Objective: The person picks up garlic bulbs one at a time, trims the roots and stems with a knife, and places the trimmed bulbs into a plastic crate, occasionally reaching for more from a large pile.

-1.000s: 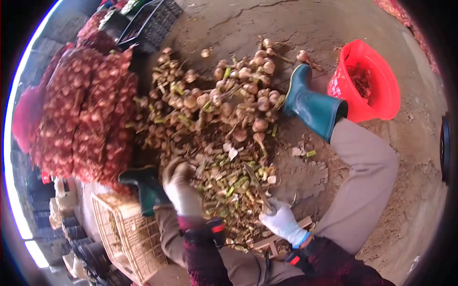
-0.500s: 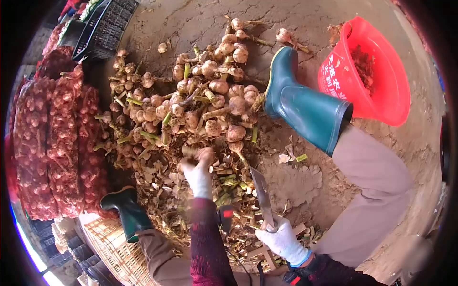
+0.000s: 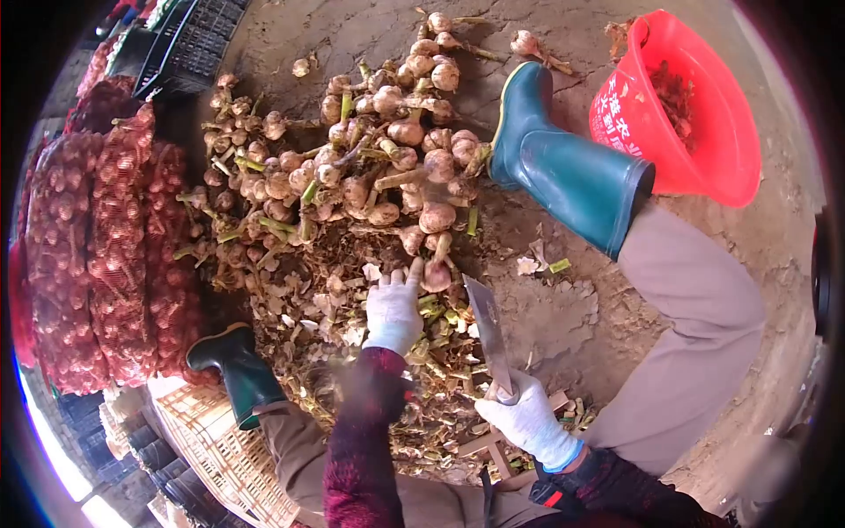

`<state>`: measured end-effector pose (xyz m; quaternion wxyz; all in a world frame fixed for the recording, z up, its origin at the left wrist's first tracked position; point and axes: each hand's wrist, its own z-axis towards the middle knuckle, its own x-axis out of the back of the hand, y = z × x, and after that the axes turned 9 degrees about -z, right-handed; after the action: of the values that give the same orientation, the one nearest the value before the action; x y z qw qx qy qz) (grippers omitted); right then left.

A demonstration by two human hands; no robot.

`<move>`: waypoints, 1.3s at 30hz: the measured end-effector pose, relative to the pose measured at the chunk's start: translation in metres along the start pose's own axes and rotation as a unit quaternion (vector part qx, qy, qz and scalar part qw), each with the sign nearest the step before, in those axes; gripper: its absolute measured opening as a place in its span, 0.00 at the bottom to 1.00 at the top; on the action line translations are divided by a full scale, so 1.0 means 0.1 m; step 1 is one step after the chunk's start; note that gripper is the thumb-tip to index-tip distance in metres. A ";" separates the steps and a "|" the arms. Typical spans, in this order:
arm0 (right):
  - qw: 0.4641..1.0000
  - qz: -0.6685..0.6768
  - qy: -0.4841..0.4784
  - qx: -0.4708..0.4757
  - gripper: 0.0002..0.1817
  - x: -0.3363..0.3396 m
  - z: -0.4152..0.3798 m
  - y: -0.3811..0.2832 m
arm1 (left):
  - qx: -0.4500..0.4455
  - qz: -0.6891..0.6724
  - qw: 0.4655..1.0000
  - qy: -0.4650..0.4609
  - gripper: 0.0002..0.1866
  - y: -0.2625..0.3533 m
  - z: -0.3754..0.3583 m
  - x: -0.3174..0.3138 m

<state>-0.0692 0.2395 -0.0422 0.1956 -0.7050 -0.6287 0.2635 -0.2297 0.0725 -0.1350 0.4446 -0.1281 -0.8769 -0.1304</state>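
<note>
A heap of garlic bulbs [image 3: 352,189] with stems attached spreads over the ground in front of me. My left hand [image 3: 394,310], in a white glove with bare fingertips, reaches to the heap's near edge. Its fingers are stretched out, the index fingertip right beside a garlic bulb [image 3: 436,275]. Wrapped round the handle of a broad-bladed knife [image 3: 489,334] is my right hand [image 3: 525,421], also gloved in white. The blade points up and away, its tip near that same bulb. Cut stems and dry skins [image 3: 308,352] litter the ground below the left hand.
Red mesh sacks of garlic [image 3: 114,255] stand at the left, with a black crate [image 3: 198,44] behind. A red bucket [image 3: 726,132] holding scraps is at the upper right. My green boots [image 3: 563,172] flank the heap; a wicker basket [image 3: 211,449] sits lower left.
My left hand has moved right, from the scraps to a bulb at the heap's near edge, and its fingers have straightened. The right hand still holds the knife in nearly the same place.
</note>
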 end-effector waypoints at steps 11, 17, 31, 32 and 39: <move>0.997 0.068 0.036 -0.032 0.11 0.09 0.00 -0.14 | -0.247 0.129 0.960 0.006 0.29 0.11 0.30 -0.16; 0.995 0.083 0.052 0.013 0.12 0.17 -0.03 -0.06 | -0.051 -0.503 0.852 0.136 0.35 0.30 -0.13 0.10; 0.704 -0.559 -0.024 0.437 0.12 -0.10 -0.68 -0.10 | 0.070 -0.751 0.597 0.274 0.37 0.47 -2.66 0.33; 0.702 -0.558 -0.028 0.441 0.12 -0.15 -0.72 -0.07 | 0.047 -0.753 0.588 0.292 0.36 0.46 -2.76 0.32; 0.697 -0.536 -0.066 0.471 0.14 -0.38 -0.78 0.11 | 0.113 -0.692 0.637 0.319 0.33 0.23 -3.03 0.05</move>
<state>-0.0151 0.2043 0.0166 0.5683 -0.0451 -0.7054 0.4212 0.0012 -0.0089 0.0446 0.4873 0.6173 -0.5202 -0.3330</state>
